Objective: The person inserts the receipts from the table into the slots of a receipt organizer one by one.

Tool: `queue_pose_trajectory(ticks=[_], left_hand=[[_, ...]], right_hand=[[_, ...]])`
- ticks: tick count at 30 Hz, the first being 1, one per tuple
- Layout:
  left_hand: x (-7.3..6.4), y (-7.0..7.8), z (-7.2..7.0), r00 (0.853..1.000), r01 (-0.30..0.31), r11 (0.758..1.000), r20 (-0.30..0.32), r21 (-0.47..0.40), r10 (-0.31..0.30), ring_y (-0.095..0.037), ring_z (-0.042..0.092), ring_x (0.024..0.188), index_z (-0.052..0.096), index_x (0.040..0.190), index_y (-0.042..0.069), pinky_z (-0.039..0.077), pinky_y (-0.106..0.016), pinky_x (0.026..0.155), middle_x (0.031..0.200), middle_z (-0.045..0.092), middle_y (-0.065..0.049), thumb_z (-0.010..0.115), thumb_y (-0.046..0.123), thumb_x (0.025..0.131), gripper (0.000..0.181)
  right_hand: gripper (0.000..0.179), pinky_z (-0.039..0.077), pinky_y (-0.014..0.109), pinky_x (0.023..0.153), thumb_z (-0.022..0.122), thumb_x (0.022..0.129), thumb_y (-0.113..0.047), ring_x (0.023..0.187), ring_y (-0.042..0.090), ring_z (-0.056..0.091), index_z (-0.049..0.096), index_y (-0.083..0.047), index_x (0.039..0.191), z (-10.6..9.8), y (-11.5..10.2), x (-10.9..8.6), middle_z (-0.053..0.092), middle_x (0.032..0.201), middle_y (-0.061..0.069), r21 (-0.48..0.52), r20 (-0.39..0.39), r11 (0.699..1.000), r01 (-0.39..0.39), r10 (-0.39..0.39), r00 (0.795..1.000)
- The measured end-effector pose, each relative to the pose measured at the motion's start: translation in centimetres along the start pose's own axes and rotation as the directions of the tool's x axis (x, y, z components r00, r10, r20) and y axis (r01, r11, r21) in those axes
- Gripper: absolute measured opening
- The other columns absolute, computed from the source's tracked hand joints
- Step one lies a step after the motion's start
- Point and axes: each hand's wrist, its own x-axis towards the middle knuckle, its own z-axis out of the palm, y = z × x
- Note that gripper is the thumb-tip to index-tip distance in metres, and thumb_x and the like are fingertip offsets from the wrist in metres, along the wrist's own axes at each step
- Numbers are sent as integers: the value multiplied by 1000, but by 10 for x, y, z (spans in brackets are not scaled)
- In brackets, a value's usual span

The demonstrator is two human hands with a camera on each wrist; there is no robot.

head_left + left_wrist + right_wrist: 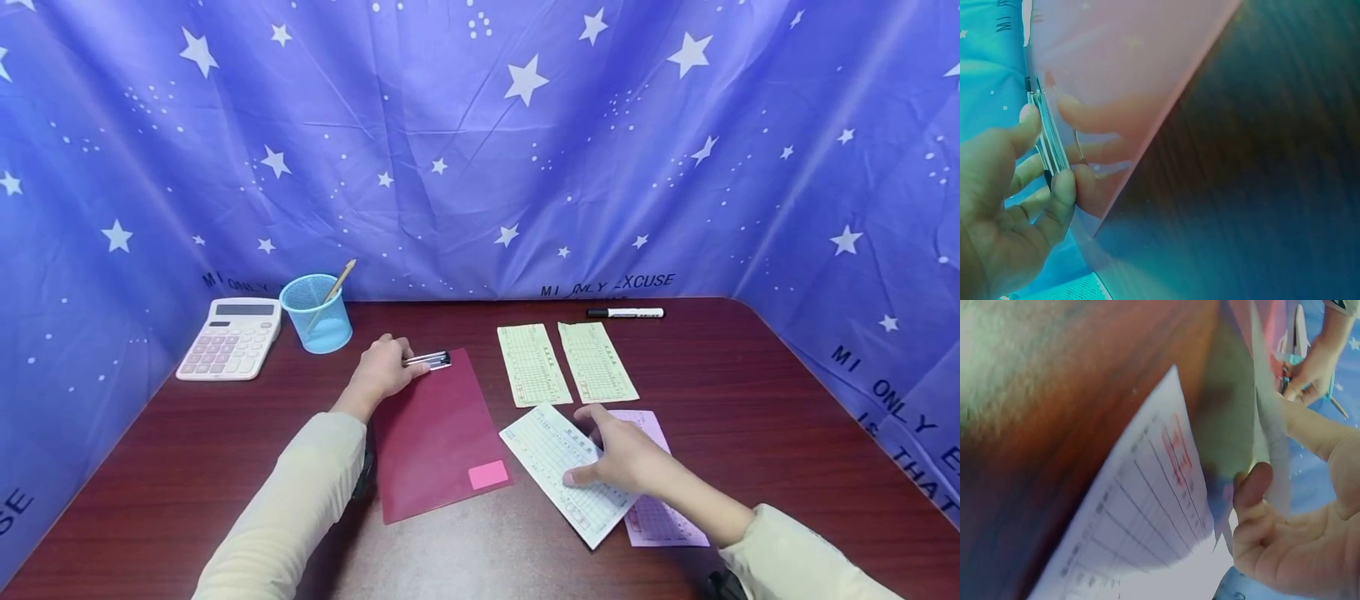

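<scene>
A maroon clipboard with a pink label lies left of centre in the head view. My left hand grips the metal clip at its top edge, thumb on one side and fingers on the other. Right of the clipboard, my right hand pinches a white printed form between thumb and fingers. That form tilts up off the table, seen nearly edge-on in the right wrist view. Beneath it, a pink form with a red mark lies partly covered.
Two pale green forms lie side by side beyond the right hand. A black-and-white marker rests near the back edge. At the back left stand a calculator and a blue mesh cup holding a pencil. Blue star-patterned cloth hangs behind the table.
</scene>
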Motion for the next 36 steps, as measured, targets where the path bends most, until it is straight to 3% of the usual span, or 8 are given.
queue_pose_trajectory(ticks=[5, 9, 15, 20, 25, 29, 33, 36], left_hand=[[0, 1, 0, 1000, -3, 1000, -7, 7, 3, -37, 62, 92, 68, 95, 1, 50, -51, 88, 95, 57, -14, 77, 29, 92, 30], [0, 2, 0, 1000, -11, 1000, -9, 16, 11, -37, 62, 91, 67, 94, 0, 51, -50, 87, 94, 58, -15, 77, 27, 92, 29], [0, 2, 1, 1000, -12, 1000, -14, 18, 12, -37, 63, 92, 67, 91, 2, 51, -50, 88, 92, 57, -13, 77, 26, 92, 26], [1, 1, 2, 999, -21, 999, -27, 35, 22, -38, 64, 93, 68, 93, 2, 51, -51, 88, 93, 58, -14, 78, 26, 91, 26], [0, 0, 0, 999, -15, 999, -30, 40, 17, -39, 64, 93, 68, 93, 2, 51, -51, 88, 94, 58, -15, 77, 26, 91, 26], [-1, 0, 0, 999, -7, 999, -32, 36, 8, -38, 64, 92, 68, 92, 2, 51, -52, 88, 94, 58, -15, 78, 26, 91, 25], [0, 2, 1, 1000, 15, 999, -24, 33, -14, -37, 64, 91, 68, 92, 3, 51, -51, 88, 94, 57, -14, 78, 27, 91, 26], [1, 4, 2, 1000, 25, 999, -10, 35, -24, -36, 63, 91, 68, 93, 3, 51, -50, 88, 94, 57, -13, 77, 28, 91, 27]], right_hand=[[80, 52, 33, 67, 90, 68, -2, 73, 16, 59, 48, 5, 136, -6, 6, -2, 62, 90, 3, 109, 39, 993, 48, -52, 998], [63, 54, 31, 64, 85, 70, 6, 71, 15, 62, 56, 5, 126, -8, 12, -4, 65, 83, 0, 192, 56, 977, 96, -108, 993], [21, 51, 27, 59, 83, 78, -2, 67, 12, 62, 70, -7, 94, -12, 18, -5, 68, 77, -4, 162, 34, 969, 186, -194, 980], [5, 52, 26, 60, 80, 87, -17, 67, 6, 62, 76, -16, 90, -24, 14, -4, 72, 83, -7, 102, -27, 961, 259, -257, 966], [9, 53, 30, 75, 76, 92, -28, 80, 8, 62, 79, -19, 96, -40, 3, 4, 74, 90, -10, 55, -79, 941, 333, -328, 941], [11, 52, 31, 76, 77, 92, -31, 80, 10, 60, 78, -20, 89, -42, -9, 16, 70, 82, -12, 78, -65, 928, 365, -361, 930], [15, 49, 25, 65, 78, 91, -29, 70, 8, 55, 75, -17, 81, -36, -24, 30, 68, 75, -11, 146, 0, 911, 386, -391, 921], [20, 46, 24, 61, 79, 90, -25, 65, 6, 51, 71, -13, 75, -29, -34, 42, 64, 70, -10, 173, 64, 891, 419, -435, 898]])
